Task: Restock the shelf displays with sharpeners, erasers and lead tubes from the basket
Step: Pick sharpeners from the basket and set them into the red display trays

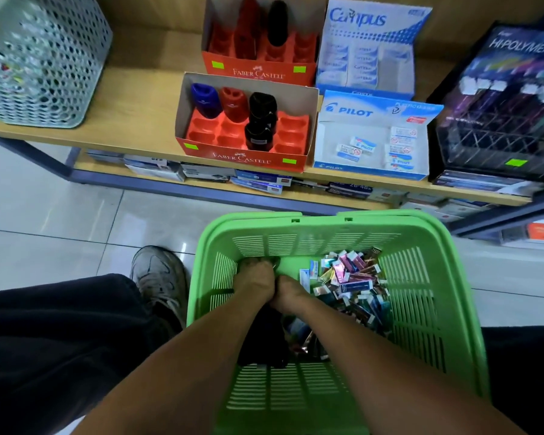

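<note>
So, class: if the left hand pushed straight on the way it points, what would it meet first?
Probably the green basket's slatted far wall; the left hand already reaches toward it, though depth is unclear.

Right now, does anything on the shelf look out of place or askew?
Yes. In the front Faber-Castell tray, one black sharpener leans against another instead of sitting upright in its slot like the blue one.

basket: bright green, slotted walls
front sharpener box: red-orange, lime stickers
sharpeners in it: blue, red, black (two black)
eraser boxes: white and blue
mesh bin: pale green, round holes
shelf: light wood
</note>
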The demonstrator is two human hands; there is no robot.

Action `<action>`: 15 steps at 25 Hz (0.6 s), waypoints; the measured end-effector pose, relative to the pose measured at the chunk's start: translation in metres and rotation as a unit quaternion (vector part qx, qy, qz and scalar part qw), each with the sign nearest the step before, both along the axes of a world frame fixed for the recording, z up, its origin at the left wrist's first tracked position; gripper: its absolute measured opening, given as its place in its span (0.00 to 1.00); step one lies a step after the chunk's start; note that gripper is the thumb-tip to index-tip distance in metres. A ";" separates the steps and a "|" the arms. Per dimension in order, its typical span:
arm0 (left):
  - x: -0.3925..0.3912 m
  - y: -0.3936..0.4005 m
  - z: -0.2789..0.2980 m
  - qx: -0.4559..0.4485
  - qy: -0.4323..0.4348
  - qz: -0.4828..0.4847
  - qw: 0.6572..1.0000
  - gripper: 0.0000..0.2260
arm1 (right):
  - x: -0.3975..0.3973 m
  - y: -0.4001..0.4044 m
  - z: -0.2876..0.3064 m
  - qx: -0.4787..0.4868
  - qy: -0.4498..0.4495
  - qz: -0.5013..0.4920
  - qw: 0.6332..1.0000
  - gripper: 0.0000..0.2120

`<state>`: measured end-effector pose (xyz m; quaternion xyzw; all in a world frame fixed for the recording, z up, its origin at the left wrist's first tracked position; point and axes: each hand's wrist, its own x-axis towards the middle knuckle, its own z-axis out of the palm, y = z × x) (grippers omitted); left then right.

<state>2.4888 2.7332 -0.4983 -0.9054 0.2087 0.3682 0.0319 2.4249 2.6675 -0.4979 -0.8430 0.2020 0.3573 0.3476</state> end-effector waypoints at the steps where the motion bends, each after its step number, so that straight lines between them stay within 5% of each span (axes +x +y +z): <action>1: 0.001 -0.003 0.002 0.002 0.006 0.011 1.000 0.17 | 0.000 -0.001 0.002 0.009 0.003 0.001 1.000 0.17; 10: 0.018 -0.005 0.080 -0.036 0.055 -0.090 0.994 0.14 | 0.000 -0.050 0.068 0.029 0.006 -0.041 0.999 0.12; 15: 0.018 -0.014 0.151 -0.085 0.062 -0.106 0.989 0.07 | 0.000 -0.072 0.131 0.031 -0.045 0.025 0.998 0.08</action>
